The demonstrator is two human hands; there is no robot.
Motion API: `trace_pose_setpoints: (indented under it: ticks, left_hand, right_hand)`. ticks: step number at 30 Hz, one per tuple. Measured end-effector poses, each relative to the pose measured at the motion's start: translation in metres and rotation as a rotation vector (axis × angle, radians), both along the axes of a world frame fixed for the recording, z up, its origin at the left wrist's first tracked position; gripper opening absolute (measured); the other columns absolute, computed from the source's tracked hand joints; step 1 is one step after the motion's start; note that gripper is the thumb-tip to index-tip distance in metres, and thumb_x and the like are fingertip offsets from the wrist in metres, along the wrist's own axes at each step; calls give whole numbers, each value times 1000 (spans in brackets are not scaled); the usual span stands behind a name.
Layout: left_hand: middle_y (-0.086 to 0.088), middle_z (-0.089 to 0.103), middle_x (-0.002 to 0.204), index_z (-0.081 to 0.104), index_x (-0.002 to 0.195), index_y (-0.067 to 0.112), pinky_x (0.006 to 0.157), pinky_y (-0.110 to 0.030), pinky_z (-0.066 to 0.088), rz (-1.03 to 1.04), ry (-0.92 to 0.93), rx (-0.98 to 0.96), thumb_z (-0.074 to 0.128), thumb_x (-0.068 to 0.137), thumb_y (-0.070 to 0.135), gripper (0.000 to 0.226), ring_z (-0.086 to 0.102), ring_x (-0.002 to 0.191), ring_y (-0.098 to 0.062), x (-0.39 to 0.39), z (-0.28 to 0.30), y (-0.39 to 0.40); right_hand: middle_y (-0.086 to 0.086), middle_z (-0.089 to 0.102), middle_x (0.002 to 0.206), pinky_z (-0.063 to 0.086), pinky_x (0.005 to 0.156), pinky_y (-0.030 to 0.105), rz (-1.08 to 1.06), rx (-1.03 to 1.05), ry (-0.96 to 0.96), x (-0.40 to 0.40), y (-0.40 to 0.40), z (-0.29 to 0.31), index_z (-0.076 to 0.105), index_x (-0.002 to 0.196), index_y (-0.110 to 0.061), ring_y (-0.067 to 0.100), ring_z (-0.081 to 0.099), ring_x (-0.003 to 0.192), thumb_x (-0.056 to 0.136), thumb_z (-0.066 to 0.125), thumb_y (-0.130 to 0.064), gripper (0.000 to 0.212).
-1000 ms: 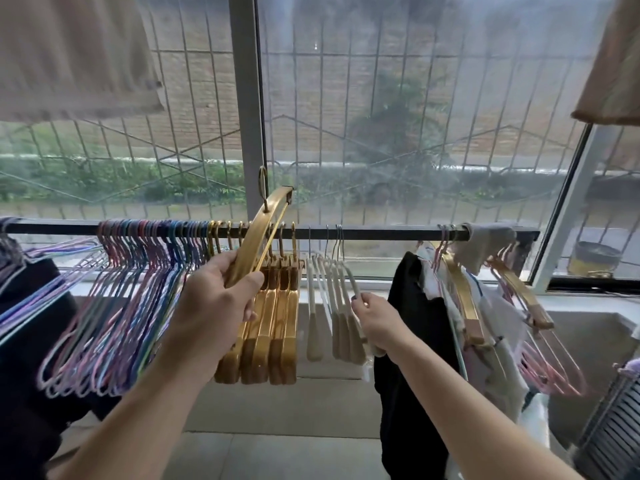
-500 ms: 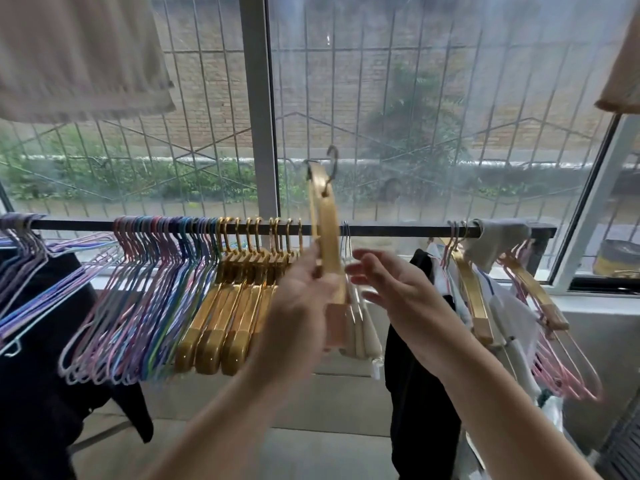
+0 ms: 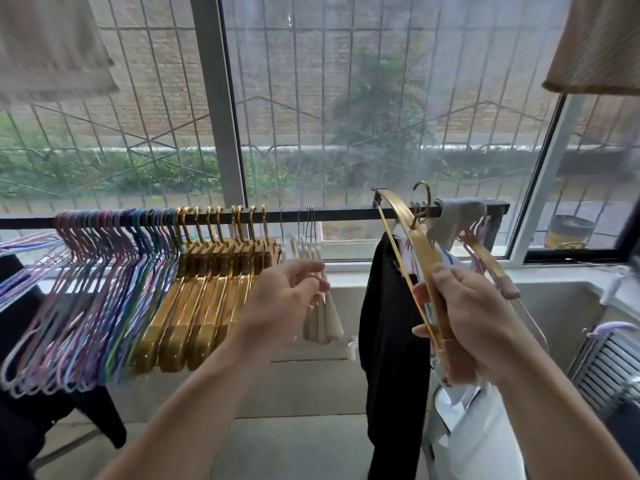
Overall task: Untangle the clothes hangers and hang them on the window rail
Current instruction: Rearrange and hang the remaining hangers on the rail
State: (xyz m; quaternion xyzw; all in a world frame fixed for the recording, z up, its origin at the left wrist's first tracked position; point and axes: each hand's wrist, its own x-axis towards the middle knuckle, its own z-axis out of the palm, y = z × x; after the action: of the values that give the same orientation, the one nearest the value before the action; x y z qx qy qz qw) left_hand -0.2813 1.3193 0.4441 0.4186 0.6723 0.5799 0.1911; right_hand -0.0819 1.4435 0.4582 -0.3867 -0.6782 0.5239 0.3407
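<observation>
Here the right hand is gripping a gold hanger near the right end of the window rail, its hook beside the bar. The left hand is hovering loosely curled, holding nothing, before gold hangers and white hangers hanging mid-rail.

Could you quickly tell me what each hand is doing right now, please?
Left hand: open, fingers relaxed, holding nothing.
Right hand: gripping a gold hanger, its hook not on the window rail.

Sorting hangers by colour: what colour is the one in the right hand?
Gold hanger, gripped by the right hand; head view.
</observation>
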Motion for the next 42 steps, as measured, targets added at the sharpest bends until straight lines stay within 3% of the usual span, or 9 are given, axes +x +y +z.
trace_pose_setpoints:
  ticks: [3, 7, 10, 15, 18, 23, 27, 35, 42]
  left_hand:
    - [-1, 76, 99, 67, 121, 17, 76, -22, 59, 47, 3, -47, 55, 102, 8, 24, 72, 91, -11, -13, 0, -7]
    - [4, 77, 93, 69, 115, 24, 85, -34, 60, 133, 20, -122, 55, 103, 13, 22, 72, 93, -15, -26, 0, -13]
    - [7, 76, 93, 69, 112, 27, 89, -39, 60, 157, 40, -174, 56, 102, 15, 21, 71, 92, -13, -27, -2, -15]
    - [6, 75, 95, 68, 115, 26, 92, -42, 59, 160, 65, -213, 57, 102, 15, 20, 70, 93, -12, -28, 0, -19]
    - [7, 76, 94, 68, 113, 27, 92, -43, 59, 189, 71, -214, 57, 102, 15, 20, 71, 93, -13, -31, 4, -26]
    - [5, 75, 96, 68, 117, 24, 92, -39, 58, 191, 58, -220, 57, 102, 15, 20, 70, 94, -12, -30, 3, -35]
    - [4, 74, 97, 67, 117, 24, 92, -39, 58, 195, 51, -234, 57, 102, 15, 20, 69, 95, -13, -31, 1, -42]
    - [4, 72, 99, 64, 110, 30, 92, -40, 58, 199, 63, -284, 57, 103, 18, 16, 67, 97, -13, -27, -3, -53]
    - [4, 73, 98, 65, 109, 30, 90, -38, 60, 237, 66, -306, 58, 102, 17, 17, 68, 96, -14, -30, -9, -61]
  right_hand:
    - [20, 59, 90, 51, 43, 24, 26, 37, -16, 7, -13, 2, 62, 96, -3, 36, 60, 72, 107, 39, -32, 39]
    - [24, 63, 100, 62, 58, 41, 104, -42, -149, -5, -10, -5, 64, 99, 0, 30, 61, 78, 107, 42, -34, 42]
    - [22, 60, 104, 64, 64, 43, 84, -122, -202, -43, 10, -16, 61, 102, 1, 30, 60, 88, 108, 40, -34, 41]
    - [17, 53, 110, 63, 71, 51, 74, -170, -165, -94, 44, -13, 58, 113, -3, 26, 60, 75, 106, 40, -39, 40]
    - [23, 57, 113, 63, 72, 53, 86, -157, -212, -120, 59, 2, 56, 116, -1, 28, 60, 72, 107, 39, -25, 30]
    - [23, 56, 85, 61, 74, 59, 81, -140, -254, -151, 72, 7, 55, 117, 9, 31, 58, 56, 104, 37, -11, 30]
    - [14, 55, 89, 62, 76, 54, 122, -124, -290, -160, 75, 5, 54, 107, 1, 27, 60, 68, 99, 47, -1, 11]
    - [23, 57, 100, 61, 70, 55, 47, -194, -305, -163, 79, -15, 50, 116, -1, 33, 60, 65, 105, 37, -15, 22]
    - [18, 57, 74, 62, 71, 56, 61, -132, -301, -160, 79, -23, 52, 115, 0, 32, 59, 59, 107, 34, -42, 47]
